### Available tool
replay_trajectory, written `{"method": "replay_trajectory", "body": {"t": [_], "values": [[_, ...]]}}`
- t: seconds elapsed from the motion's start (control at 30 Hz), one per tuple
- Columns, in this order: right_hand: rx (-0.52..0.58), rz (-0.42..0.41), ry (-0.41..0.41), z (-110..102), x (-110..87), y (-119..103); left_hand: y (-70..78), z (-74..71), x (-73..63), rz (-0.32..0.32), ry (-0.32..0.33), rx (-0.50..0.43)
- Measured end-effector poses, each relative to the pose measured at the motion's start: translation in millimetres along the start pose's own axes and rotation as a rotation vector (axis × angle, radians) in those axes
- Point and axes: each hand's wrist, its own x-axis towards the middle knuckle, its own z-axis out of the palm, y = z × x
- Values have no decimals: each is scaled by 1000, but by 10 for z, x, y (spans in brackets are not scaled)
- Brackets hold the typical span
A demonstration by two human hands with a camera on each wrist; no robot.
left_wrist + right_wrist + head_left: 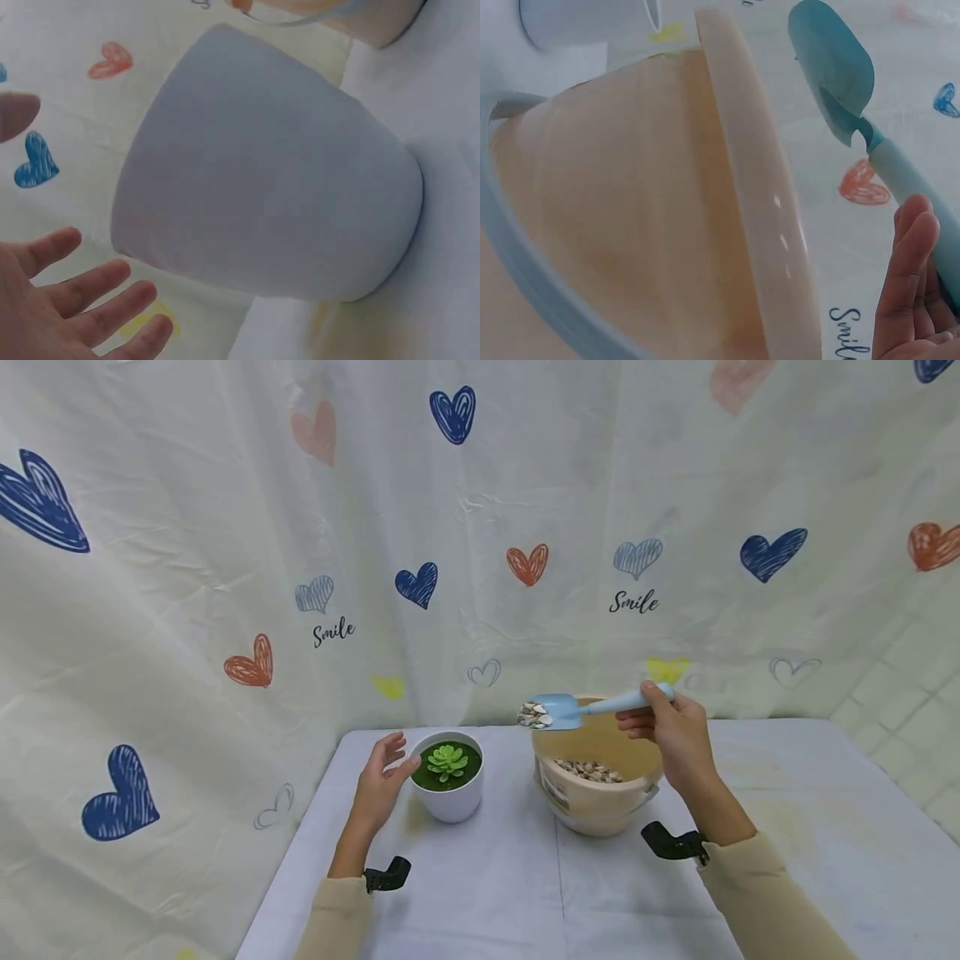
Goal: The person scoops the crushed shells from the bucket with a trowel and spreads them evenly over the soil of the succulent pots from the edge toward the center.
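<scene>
My right hand (681,745) grips the handle of a light-blue garden trowel (561,707), held level above a beige bucket (600,802). Small pale stones (533,716) are heaped at the blade's tip, and more stones (588,771) lie inside the bucket. The right wrist view shows the underside of the trowel (840,60) beyond the bucket's rim. On the left, a white pot (448,802) holds a green succulent (447,762) on a green surface. Beside that pot is my left hand (378,789), its thumb near the rim and its fingers spread, holding nothing.
Pot and bucket stand apart near the back edge of a table with a white cloth (480,893). A curtain (480,510) printed with hearts hangs behind. The bucket's grey carrying handle (525,262) hangs down along its side.
</scene>
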Motion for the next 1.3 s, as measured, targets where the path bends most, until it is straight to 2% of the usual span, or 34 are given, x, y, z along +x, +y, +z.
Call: {"method": "replay_trajectory", "body": {"t": [0.13,0.27,0.57,0.7,1.1,1.3], "values": [[-20,31,-1,113,-5,1,-139,49,-37,-72,-131,-22],[-20,35,-5,211,-19,1,-198,131,-47,-76,-171,-34],[-58,65,-29,459,-30,9,-352,302,-37,-54,-120,-58],[-76,72,-52,580,-32,26,-357,344,-40,-46,-96,-99],[-80,113,-132,969,7,196,-416,439,-43,-48,-55,-132],[-98,119,-128,1114,-1,236,-410,470,-44,-40,-59,-115]]}}
